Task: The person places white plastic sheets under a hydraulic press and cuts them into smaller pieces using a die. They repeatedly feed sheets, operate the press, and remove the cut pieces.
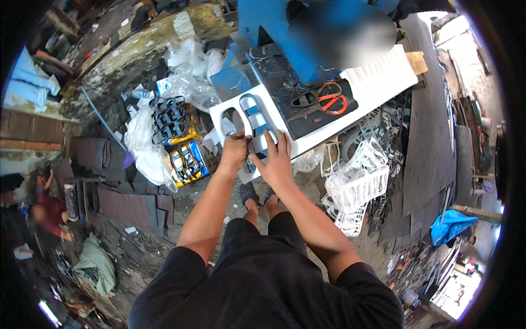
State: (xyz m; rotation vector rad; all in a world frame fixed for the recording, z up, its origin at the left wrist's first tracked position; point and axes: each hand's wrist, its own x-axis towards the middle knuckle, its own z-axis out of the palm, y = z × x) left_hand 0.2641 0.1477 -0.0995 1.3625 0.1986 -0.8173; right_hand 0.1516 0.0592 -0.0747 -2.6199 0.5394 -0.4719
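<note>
In front of me is a white sheet (216, 110) with a dark sole-shaped frame (250, 99) on it, blue showing through its gaps. A white-rimmed, sole-shaped opening (230, 116) lies to the left of that frame. My left hand (235, 151) is closed at the near end of these pieces, its fingers pinched together; what they grip is too small to make out. Close beside it, my right hand (275, 164) lies with fingers spread over the near part of the dark frame, pressing on it rather than gripping. The near end of the frame is partly hidden by my hands.
Orange-handled scissors (332, 104) rest on a black pad (307, 127) to the right. White strap frames (356, 181) are heaped below the table's right side. Black frames (169, 116) and yellow packs (189, 163) stand left, near clear plastic bags (192, 63). A person in blue (263, 16) is across the table.
</note>
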